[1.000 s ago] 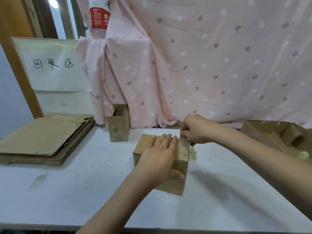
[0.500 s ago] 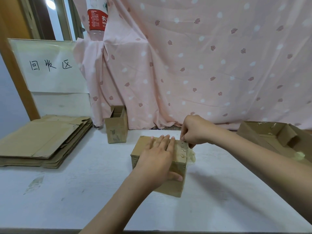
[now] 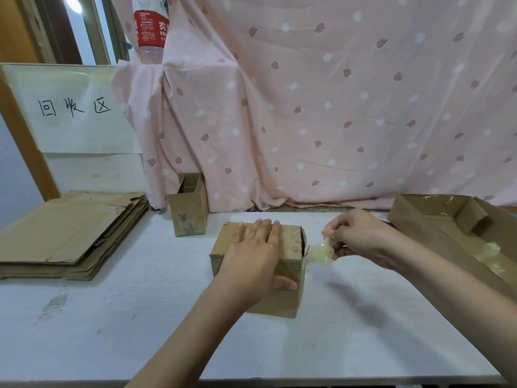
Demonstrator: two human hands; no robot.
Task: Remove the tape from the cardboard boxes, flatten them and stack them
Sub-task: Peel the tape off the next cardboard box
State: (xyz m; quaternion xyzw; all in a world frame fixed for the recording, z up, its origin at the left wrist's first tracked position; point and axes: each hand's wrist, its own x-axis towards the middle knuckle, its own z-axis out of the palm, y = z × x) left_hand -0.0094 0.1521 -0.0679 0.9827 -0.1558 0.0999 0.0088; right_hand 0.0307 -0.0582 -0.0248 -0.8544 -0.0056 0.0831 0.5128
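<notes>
A small brown cardboard box stands in the middle of the white table. My left hand lies flat on its top, fingers spread, thumb over the front face. To the right of the box, my right hand pinches a crumpled strip of clear tape that still runs to the box's right edge. A stack of flattened cardboard lies at the far left.
A small open-topped box stands behind, near the pink dotted curtain. A large open box with wads of tape inside sits at the right edge. A white sign with handwriting leans at the back left, below a plastic bottle.
My right hand has pulled away to the right from the box's top edge, drawing the clear tape off with it. My left hand stays pressed on the box.
</notes>
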